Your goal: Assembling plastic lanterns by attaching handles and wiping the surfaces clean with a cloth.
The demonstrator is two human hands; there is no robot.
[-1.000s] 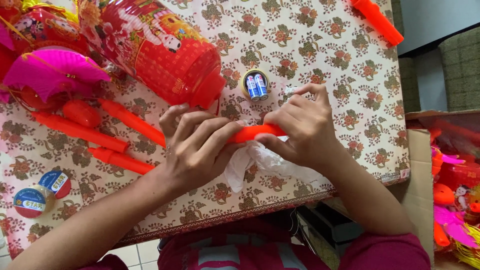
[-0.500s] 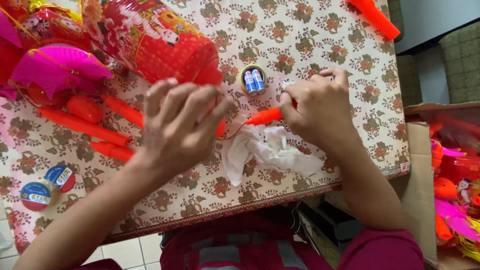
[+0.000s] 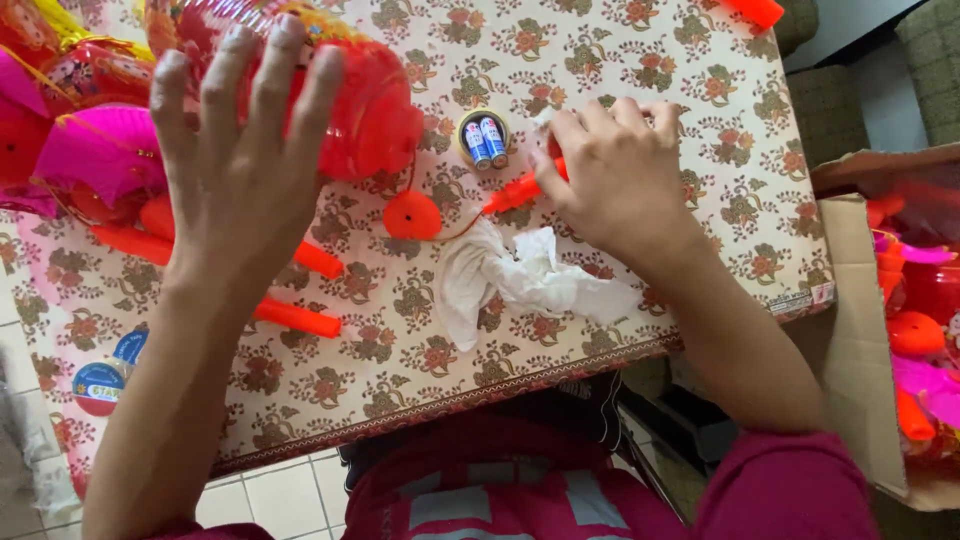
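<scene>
Two hands point(image 3: 240, 170), two batteries point(image 3: 486, 141), three orange sticks point(image 3: 296, 318).

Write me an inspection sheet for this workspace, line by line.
Surface: table under a floral cloth, crowded on the left side.
Job's things: orange stick in the right hand; red lantern under the raised left hand.
Clutter: crumpled white plastic wrap, two small batteries, round red cap, loose orange sticks, pink paper lantern, tape rolls.
Grips: right closed on the stick; left open, fingers spread.
Cables: thin cord by the cap.
Surroundings: cardboard box of lantern parts on the right; tiled floor.
</scene>
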